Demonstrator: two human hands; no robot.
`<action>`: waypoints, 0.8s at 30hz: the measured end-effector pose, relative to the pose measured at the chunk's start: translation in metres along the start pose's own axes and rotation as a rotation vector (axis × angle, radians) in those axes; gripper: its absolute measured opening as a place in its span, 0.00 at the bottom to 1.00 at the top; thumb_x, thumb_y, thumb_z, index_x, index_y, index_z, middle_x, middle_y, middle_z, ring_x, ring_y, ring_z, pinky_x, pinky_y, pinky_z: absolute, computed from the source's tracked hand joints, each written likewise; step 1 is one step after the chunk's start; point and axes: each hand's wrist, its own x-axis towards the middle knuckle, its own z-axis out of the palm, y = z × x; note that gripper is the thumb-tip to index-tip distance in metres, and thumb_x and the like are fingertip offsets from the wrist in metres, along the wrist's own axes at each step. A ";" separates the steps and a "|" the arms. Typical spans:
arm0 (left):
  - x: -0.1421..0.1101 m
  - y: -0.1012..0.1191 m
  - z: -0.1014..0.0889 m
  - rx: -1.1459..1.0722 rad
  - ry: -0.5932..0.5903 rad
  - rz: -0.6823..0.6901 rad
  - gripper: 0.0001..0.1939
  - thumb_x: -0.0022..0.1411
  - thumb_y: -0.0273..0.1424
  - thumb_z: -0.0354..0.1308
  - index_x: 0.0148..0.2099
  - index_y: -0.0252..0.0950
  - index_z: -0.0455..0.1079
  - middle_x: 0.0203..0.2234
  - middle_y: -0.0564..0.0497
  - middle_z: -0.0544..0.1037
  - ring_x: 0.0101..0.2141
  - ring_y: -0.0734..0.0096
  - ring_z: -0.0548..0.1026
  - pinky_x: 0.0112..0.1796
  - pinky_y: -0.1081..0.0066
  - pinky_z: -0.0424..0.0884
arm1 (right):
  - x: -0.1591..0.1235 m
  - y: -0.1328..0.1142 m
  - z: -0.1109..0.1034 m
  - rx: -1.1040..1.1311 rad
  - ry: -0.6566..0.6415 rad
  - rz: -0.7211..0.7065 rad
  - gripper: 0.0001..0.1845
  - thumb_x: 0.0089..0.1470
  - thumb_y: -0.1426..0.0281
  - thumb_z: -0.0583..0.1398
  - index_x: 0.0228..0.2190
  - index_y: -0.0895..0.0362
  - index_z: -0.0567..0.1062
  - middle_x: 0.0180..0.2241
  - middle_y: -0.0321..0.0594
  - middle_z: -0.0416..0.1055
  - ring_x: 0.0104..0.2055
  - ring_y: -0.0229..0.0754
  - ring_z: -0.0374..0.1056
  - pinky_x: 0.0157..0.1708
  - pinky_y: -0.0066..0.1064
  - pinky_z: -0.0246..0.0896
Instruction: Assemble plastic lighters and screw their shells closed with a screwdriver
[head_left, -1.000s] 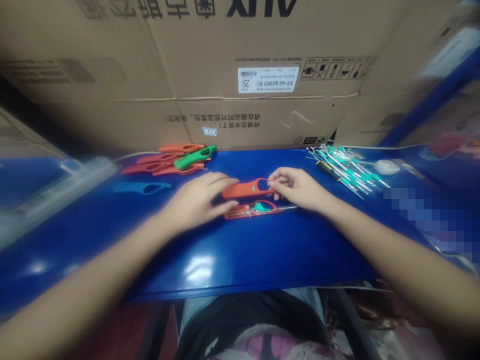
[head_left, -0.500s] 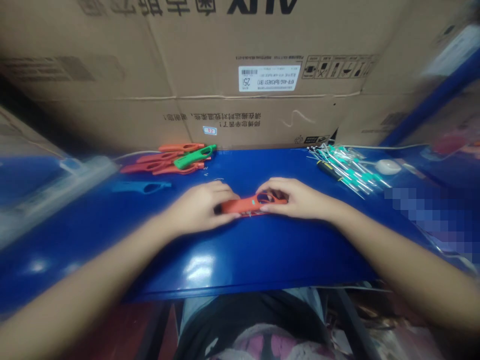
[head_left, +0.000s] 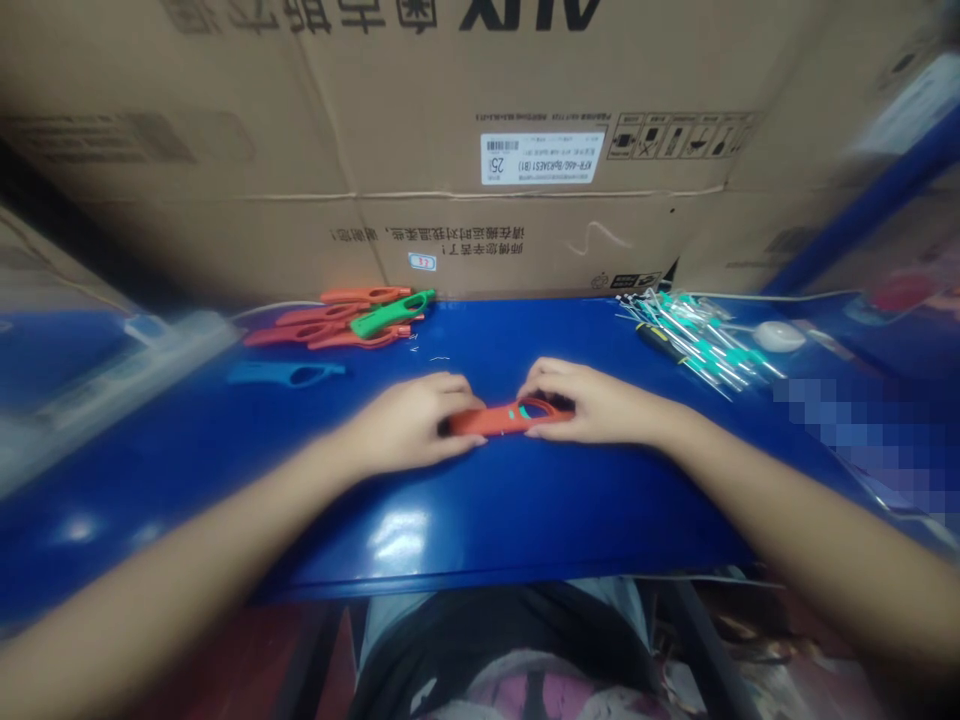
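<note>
An orange lighter casing (head_left: 497,421) with an oval finger hole lies crosswise between my hands, just above or on the blue tabletop. A small green part shows at its hole. My left hand (head_left: 421,425) is closed round the left end, thumb on the near side, and hides that end. My right hand (head_left: 581,402) pinches the right end around the hole, fingers behind and thumb in front. Contents inside the casing are hidden.
Several orange and red lighter casings (head_left: 330,325) lie at the back left, a green casing (head_left: 391,315) on top. A blue casing (head_left: 289,374) lies nearer. Metal rods with green parts (head_left: 709,340) and a yellow-black screwdriver (head_left: 660,342) lie back right. A cardboard box wall (head_left: 405,120) stands behind.
The orange casing has tipped slightly, so more of the green part shows in its hole. The gap with metal bits along its near edge no longer shows. Both hands keep their grip.
</note>
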 end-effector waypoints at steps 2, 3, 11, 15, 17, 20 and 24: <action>0.000 0.001 0.001 0.002 -0.002 -0.009 0.15 0.67 0.40 0.59 0.50 0.37 0.76 0.44 0.46 0.78 0.43 0.62 0.76 0.43 0.67 0.72 | 0.000 0.000 0.000 -0.022 -0.014 0.002 0.17 0.57 0.63 0.66 0.47 0.56 0.76 0.45 0.44 0.70 0.44 0.44 0.69 0.45 0.35 0.66; 0.000 0.001 0.001 0.006 -0.002 -0.013 0.15 0.66 0.40 0.59 0.51 0.37 0.76 0.44 0.46 0.78 0.43 0.62 0.76 0.43 0.67 0.72 | 0.000 0.000 -0.001 -0.031 -0.018 0.005 0.17 0.57 0.63 0.66 0.46 0.57 0.76 0.44 0.44 0.70 0.43 0.43 0.69 0.44 0.35 0.66; -0.001 0.001 0.000 0.014 -0.020 -0.011 0.14 0.66 0.38 0.58 0.50 0.38 0.76 0.44 0.47 0.77 0.39 0.65 0.77 0.40 0.69 0.71 | 0.001 -0.004 0.000 -0.067 -0.017 0.023 0.17 0.57 0.63 0.65 0.46 0.58 0.76 0.41 0.43 0.70 0.39 0.43 0.69 0.39 0.34 0.65; -0.001 0.001 -0.001 -0.004 -0.022 -0.009 0.14 0.66 0.37 0.59 0.50 0.37 0.76 0.43 0.47 0.77 0.37 0.66 0.77 0.38 0.70 0.71 | 0.000 -0.002 0.002 -0.030 0.003 0.019 0.17 0.57 0.62 0.65 0.46 0.57 0.76 0.42 0.43 0.71 0.39 0.42 0.70 0.40 0.35 0.66; -0.002 0.001 -0.002 -0.013 -0.015 -0.009 0.14 0.65 0.37 0.59 0.49 0.37 0.76 0.43 0.47 0.77 0.37 0.66 0.77 0.38 0.70 0.71 | 0.000 -0.001 0.002 -0.026 0.010 0.016 0.17 0.58 0.62 0.65 0.47 0.56 0.76 0.42 0.43 0.71 0.40 0.42 0.70 0.41 0.34 0.66; -0.002 0.001 -0.002 -0.024 -0.013 -0.008 0.14 0.65 0.37 0.59 0.49 0.37 0.77 0.43 0.47 0.77 0.37 0.66 0.77 0.39 0.70 0.71 | 0.000 -0.002 0.002 -0.043 0.004 0.018 0.17 0.57 0.62 0.65 0.46 0.56 0.76 0.42 0.43 0.71 0.39 0.42 0.70 0.40 0.34 0.66; -0.001 0.002 -0.003 -0.001 -0.024 -0.006 0.13 0.66 0.38 0.58 0.48 0.38 0.77 0.44 0.48 0.77 0.38 0.67 0.77 0.39 0.70 0.71 | 0.002 -0.005 0.002 -0.077 -0.009 0.025 0.16 0.58 0.62 0.65 0.45 0.57 0.76 0.42 0.43 0.72 0.39 0.42 0.69 0.38 0.33 0.64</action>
